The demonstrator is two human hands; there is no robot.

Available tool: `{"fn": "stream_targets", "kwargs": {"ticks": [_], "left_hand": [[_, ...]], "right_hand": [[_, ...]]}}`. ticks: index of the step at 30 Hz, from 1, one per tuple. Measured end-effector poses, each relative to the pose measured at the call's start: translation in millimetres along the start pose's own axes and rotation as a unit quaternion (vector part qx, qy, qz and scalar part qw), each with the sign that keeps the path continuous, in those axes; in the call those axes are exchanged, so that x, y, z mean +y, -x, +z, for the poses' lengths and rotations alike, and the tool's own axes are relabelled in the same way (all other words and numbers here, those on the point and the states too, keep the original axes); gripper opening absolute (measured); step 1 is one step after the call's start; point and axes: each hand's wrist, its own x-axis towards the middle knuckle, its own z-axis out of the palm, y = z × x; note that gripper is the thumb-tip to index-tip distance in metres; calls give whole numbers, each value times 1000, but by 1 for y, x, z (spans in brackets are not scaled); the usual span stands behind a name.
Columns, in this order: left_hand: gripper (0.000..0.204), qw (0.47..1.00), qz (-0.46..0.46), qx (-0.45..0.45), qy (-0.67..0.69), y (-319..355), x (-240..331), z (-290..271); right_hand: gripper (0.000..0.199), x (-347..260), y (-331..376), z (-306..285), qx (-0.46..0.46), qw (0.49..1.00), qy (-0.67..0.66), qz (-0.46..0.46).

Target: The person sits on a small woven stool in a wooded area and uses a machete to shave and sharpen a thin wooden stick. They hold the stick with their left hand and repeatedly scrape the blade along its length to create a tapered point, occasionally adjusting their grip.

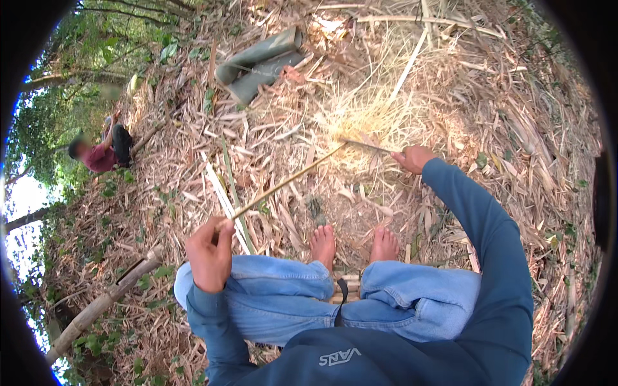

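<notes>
My left hand (211,254), above my left knee, pinches the near end of a long thin bamboo strip (290,181). The strip slants up and away to the right. In my right hand (414,159), out past my right foot, is the handle of a knife (365,145), its dark blade pointing left. The blade meets or crosses the strip's far end; whether its edge bites in is too small to tell. Just beyond them lies a heap of fine pale shavings (373,116).
Two dark green tube-shaped things (267,61) lie at the far middle. Pale split strips (228,206) rest beyond my left hand. A thick bamboo pole (103,309) slants at the lower left. Another person (103,151) sits far left. Dry leaves cover the ground around my bare feet (323,246).
</notes>
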Motion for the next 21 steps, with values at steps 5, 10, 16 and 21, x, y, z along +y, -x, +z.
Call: {"fn": "stream_targets", "kwargs": {"ticks": [5, 10, 16, 21], "left_hand": [[22, 975, 221, -4, -18, 11, -4, -2], [22, 980, 200, -4, -7, 24, 0, -11], [13, 971, 193, 87, 112, 33, -11, -31], [19, 937, 151, 171, 262, 41, -32, -39]], "right_hand": [[73, -10, 15, 14, 30, 999, -27, -11], [73, -34, 42, 39, 42, 996, -33, -72], [74, -5, 23, 14, 25, 999, 21, -35], [69, -22, 50, 15, 40, 999, 17, 29]]}}
